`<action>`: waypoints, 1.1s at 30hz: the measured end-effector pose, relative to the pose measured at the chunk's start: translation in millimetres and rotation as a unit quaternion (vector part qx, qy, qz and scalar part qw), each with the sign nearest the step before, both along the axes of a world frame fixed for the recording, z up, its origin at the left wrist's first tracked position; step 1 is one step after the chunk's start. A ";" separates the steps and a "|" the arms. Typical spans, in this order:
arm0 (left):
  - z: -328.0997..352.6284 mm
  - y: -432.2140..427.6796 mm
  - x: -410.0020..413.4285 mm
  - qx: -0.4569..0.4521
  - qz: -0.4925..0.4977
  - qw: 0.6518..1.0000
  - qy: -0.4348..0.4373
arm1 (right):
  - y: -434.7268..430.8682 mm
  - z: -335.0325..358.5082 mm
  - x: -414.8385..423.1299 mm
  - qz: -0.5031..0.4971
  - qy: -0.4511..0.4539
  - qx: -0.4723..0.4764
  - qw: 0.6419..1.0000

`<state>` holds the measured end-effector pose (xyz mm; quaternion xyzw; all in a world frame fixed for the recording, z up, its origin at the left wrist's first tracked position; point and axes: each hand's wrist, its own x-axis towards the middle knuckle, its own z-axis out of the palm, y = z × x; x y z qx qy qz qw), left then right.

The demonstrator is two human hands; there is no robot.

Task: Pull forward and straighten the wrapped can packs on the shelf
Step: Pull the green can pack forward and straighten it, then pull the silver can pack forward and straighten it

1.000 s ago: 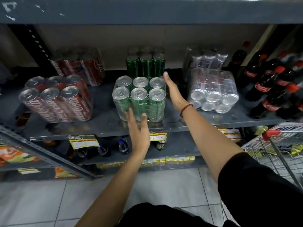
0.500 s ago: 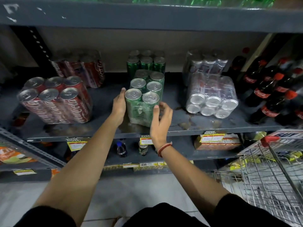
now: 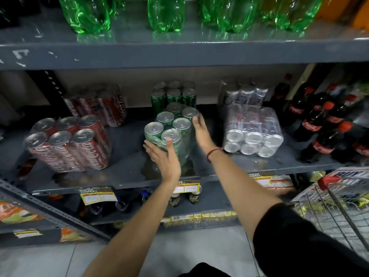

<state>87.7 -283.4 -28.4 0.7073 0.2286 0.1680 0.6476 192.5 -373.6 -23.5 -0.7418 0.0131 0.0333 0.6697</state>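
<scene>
While both hands flank it, the green can pack (image 3: 171, 130) sits skewed mid-shelf (image 3: 123, 170).
Left hand (image 3: 164, 158) presses its front, fingers (image 3: 169, 144) extended together; right hand (image 3: 201, 130) lies flat against its right side.

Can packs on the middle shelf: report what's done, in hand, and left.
Done: the front red pack and front silver pack sit near the shelf edge. In hand: the front green pack, turned askew, left hand on its front, right hand on its side. Left: squaring it; the rear packs stay back.
</scene>
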 end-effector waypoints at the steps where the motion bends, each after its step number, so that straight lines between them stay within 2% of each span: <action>1: 0.6 10.6 6.9 -0.010 -0.009 1.000 -0.001 | 6.4 -5.5 -9.8 -0.038 -0.019 0.008 0.999; 4: 6.0 48.5 23.3 -0.076 -0.065 0.995 -0.016 | 11.1 -15.0 -34.9 -0.113 -0.071 -0.007 0.991; 9: 6.9 91.5 41.5 -0.138 -0.174 0.975 0.012 | 14.7 -23.3 -71.7 -0.159 -0.114 -0.027 0.980; 13: 8.8 98.3 45.8 -0.141 -0.176 0.974 0.016 | 23.5 -25.8 -86.2 -0.182 -0.114 -0.044 0.976; 18: 15.3 92.0 41.9 -0.126 -0.125 0.984 0.022 | 3.8 -13.7 -87.9 -0.140 -0.115 -0.050 0.982; 20: 24.8 85.1 42.9 -0.077 -0.077 0.994 0.010 | -13.2 -5.3 -86.1 -0.139 -0.124 -0.049 0.981; 22: 43.0 68.9 41.7 0.085 0.003 0.996 -0.017 | -36.8 7.5 -82.1 -0.167 -0.157 -0.037 0.973; 24: 66.0 41.6 42.3 0.225 0.053 0.971 -0.057 | -67.3 23.3 -76.8 -0.215 -0.209 -0.055 0.952; 26: 86.7 6.9 49.5 0.295 0.027 0.951 -0.086 | -103.1 37.8 -69.2 -0.267 -0.253 -0.097 0.925; 28: 98.0 -30.8 59.4 0.323 -0.049 0.938 -0.118 | -141.7 45.4 -57.2 -0.311 -0.249 -0.168 0.901; 30: 96.5 -69.1 67.8 0.298 -0.140 0.935 -0.131 | -179.6 44.3 -42.7 -0.331 -0.194 -0.264 0.885; 31: 90.6 -86.3 72.2 0.276 -0.182 0.936 -0.120 | -197.1 40.9 -36.9 -0.322 -0.154 -0.291 0.888; 33: 74.1 -115.0 80.8 0.227 -0.253 0.939 -0.058 | -225.6 29.7 -30.7 -0.278 -0.067 -0.283 0.915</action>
